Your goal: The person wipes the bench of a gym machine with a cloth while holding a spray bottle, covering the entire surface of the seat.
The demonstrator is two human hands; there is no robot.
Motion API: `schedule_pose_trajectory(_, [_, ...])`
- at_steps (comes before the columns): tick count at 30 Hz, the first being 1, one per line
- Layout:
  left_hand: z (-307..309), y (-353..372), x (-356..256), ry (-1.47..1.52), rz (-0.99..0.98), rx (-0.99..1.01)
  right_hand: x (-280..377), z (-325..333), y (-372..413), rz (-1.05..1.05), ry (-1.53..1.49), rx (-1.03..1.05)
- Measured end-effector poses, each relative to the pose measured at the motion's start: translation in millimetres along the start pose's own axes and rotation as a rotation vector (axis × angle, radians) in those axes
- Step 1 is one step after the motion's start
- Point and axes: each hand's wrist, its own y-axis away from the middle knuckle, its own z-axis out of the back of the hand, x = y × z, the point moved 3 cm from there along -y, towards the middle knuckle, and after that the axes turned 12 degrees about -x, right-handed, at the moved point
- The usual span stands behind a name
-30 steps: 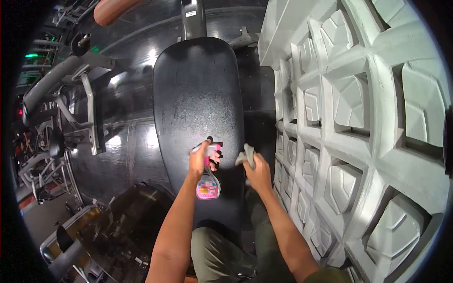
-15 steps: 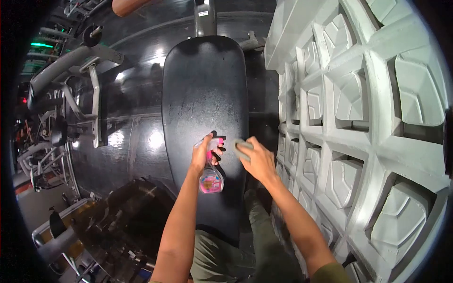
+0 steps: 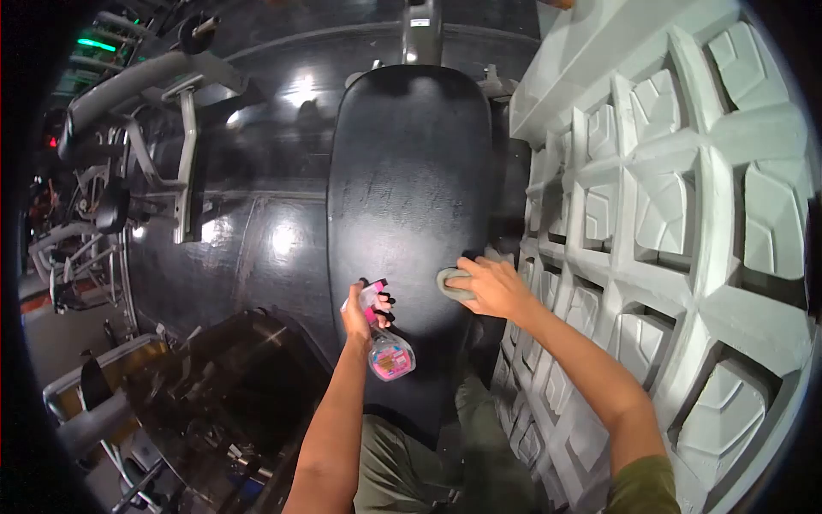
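My left hand [image 3: 358, 315] is wrapped round the neck of a clear spray bottle [image 3: 393, 360] with a pink-and-white trigger head and a pink label. It holds the bottle tilted above the near part of a long black padded bench [image 3: 411, 180]. In my right hand [image 3: 498, 289] is a folded grey-green cloth [image 3: 452, 286], at the right side of the pad. The cloth appears to touch the pad's surface. Faint streaks and a sheen show on the middle of the pad.
A pale wall of raised blocks in a grid [image 3: 659, 206] stands close on the right. Gym machine frames [image 3: 184, 146] stand at the left, over a shiny dark floor [image 3: 274, 171]. A dark, glossy panel [image 3: 214, 385] lies at the lower left.
The view has shifted, so the bench sits further right. My right hand has moved with the cloth to the pad's right side. My left hand still holds the bottle, now tilted more.
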Motion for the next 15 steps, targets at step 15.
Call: schedule_pose_trajectory(15, [4.0,-2.0,-4.0,0.02,0.105,0.059,12.2,-6.3,-22.7,0.234,0.103,0.182])
